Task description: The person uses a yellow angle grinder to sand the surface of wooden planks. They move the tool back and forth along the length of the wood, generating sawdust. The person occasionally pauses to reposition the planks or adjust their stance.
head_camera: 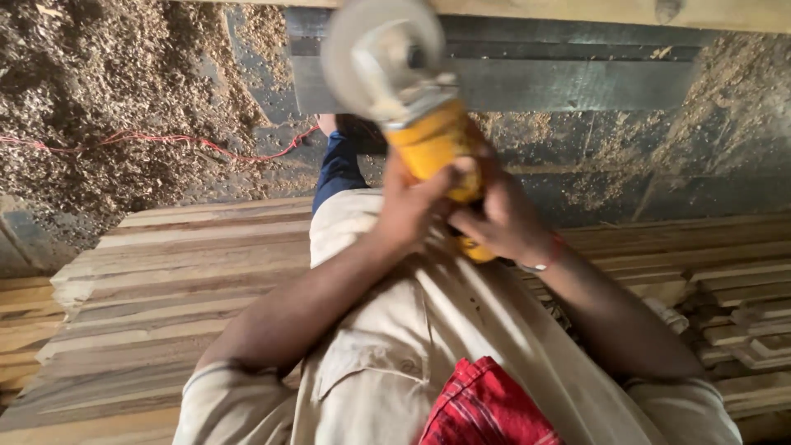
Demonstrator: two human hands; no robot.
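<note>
- Up close, you hold a yellow angle grinder (424,140) in both hands above your lap.
- Your left hand (408,206) wraps its fingers around the yellow body.
- Your right hand (498,218) clasps the rear end.
- Beyond your fingertips sits the grey disc guard (371,49); stacked wooden planks (165,280) lie beneath your arms, with a red cable (165,142) across the sawdust.

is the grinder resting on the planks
No, both the left hand and right hand hold the yellow grinder up, above the planks.

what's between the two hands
The yellow body of the angle grinder: left hand and right hand clasp it from either side, in the head view.
</note>
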